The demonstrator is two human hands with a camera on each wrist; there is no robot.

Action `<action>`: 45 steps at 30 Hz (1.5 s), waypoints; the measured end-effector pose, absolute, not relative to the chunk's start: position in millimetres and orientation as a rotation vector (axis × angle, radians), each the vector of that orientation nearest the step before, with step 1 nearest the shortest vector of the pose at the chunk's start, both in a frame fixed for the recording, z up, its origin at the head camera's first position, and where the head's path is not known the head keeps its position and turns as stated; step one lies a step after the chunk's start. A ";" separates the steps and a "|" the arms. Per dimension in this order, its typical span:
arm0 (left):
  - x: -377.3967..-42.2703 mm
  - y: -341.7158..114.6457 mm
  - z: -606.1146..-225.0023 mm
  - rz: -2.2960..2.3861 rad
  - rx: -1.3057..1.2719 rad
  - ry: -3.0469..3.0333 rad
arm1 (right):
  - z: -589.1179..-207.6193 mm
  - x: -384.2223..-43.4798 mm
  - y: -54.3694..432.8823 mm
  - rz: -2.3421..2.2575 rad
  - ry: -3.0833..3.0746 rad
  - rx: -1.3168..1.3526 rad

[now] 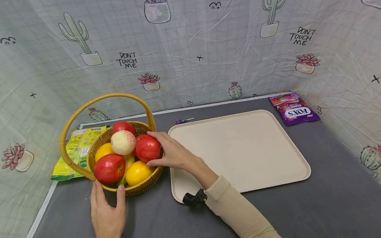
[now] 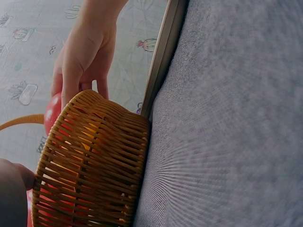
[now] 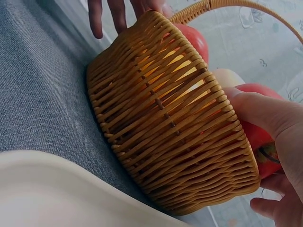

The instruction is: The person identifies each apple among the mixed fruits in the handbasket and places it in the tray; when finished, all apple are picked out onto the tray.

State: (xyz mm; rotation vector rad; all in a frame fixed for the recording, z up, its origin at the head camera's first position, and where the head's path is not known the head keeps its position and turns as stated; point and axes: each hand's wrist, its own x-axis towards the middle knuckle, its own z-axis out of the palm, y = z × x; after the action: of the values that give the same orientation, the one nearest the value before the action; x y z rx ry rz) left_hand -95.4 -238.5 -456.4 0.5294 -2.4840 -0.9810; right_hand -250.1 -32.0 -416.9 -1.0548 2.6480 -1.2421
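A woven basket [image 1: 148, 183] with a tall arched handle holds several fruits. My right hand [image 1: 173, 152] reaches over its right rim and grips a red apple [image 1: 148, 148], thumb on the near side and fingers on the far side; the right wrist view shows the thumb against the red skin of this apple [image 3: 258, 135]. My left hand [image 1: 108, 213] touches the basket's near rim with thumb and fairly straight fingers. Around the gripped apple lie a pale peach [image 1: 123, 142], another red apple [image 1: 109, 168], a red fruit [image 1: 123, 127] at the back and an orange [image 1: 138, 173].
Right of the basket lies a beige tray [image 1: 239, 152]. A yellow-green packet [image 1: 75, 146] lies behind the basket at left, a purple Fox's packet [image 1: 294, 109] at the back right. One small wrapped lollipop [image 1: 183, 121] lies behind the tray. Printed cloth [image 1: 195, 33] walls the table.
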 end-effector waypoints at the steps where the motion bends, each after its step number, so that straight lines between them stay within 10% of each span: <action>1: -95.3 -238.6 -456.3 -0.982 0.531 -2.485 | -417.0 -250.1 -32.3 -1.246 2.645 -1.056; 45: -94.7 -239.2 -454.7 -0.970 0.550 -2.526 | -405.2 -263.5 -6.2 -1.658 2.688 -0.909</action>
State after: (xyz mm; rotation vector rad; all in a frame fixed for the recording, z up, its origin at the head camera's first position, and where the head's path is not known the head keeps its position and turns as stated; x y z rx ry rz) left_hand -94.7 -239.2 -454.7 0.5501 -2.5265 -0.9703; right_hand -263.5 -6.2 -405.2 -0.9086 2.6875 -1.6585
